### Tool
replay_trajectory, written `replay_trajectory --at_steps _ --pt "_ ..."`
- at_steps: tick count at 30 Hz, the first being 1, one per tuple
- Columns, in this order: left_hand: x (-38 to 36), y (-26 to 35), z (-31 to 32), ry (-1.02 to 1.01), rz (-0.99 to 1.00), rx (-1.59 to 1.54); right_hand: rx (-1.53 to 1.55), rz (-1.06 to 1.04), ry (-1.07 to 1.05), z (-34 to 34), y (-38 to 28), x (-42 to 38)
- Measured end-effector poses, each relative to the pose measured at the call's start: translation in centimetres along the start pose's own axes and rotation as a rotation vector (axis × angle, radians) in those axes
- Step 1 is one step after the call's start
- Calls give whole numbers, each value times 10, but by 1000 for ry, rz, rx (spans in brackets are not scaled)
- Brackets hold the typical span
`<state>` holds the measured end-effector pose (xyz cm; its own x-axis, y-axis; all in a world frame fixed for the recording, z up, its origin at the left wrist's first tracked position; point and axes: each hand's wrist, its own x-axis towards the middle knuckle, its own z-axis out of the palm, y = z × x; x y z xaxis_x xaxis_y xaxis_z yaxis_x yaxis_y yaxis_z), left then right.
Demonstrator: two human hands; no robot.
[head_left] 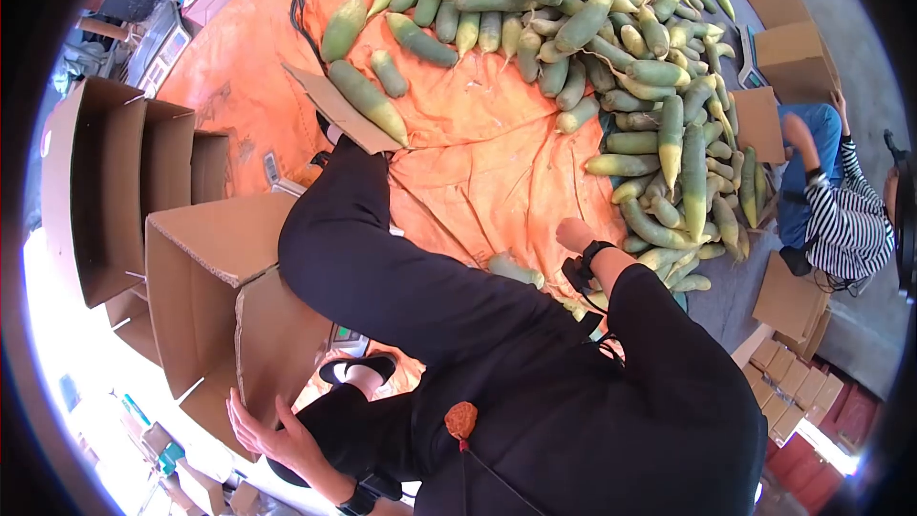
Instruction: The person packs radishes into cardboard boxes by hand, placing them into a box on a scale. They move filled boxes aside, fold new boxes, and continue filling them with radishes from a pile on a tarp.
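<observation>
My left hand [285, 441] is at the lower left, with its fingers apart and resting against the edge of an open cardboard box [205, 239]. Over the orange tarp [478, 153], to the right of centre, is my right hand [575, 234]; it looks small and rounded, and its fingers cannot be made out. Green-and-white radishes [671, 143] lie in a large pile just beyond it. One long radish [366, 100] lies by a cardboard flap [346, 113] near my knee. A pale green radish [516, 269] shows beside my thigh.
More open boxes [105, 191] stand at the far left. A scale [170, 50] is at the upper left. At the right edge sits a person in a striped sleeve [850, 215], with a hand on a cardboard box [798, 57]. Stacked small boxes [788, 382] are at the lower right.
</observation>
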<state>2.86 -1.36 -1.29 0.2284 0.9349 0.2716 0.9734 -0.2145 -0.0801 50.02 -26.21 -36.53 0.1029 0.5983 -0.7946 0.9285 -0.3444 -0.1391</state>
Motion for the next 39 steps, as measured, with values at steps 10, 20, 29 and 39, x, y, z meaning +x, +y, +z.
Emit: replay_trajectory --at_steps 10,20,29,39 --pt "-3 0 6 32 16 38 341 610 276 -12 65 -21" --pt "0 -2 7 34 16 61 451 938 422 2 94 -70" --pt "4 9 1 27 -64 10 365 910 369 2 98 -56" --pt "7 14 -3 8 -95 -8 191 809 153 0 81 -62"
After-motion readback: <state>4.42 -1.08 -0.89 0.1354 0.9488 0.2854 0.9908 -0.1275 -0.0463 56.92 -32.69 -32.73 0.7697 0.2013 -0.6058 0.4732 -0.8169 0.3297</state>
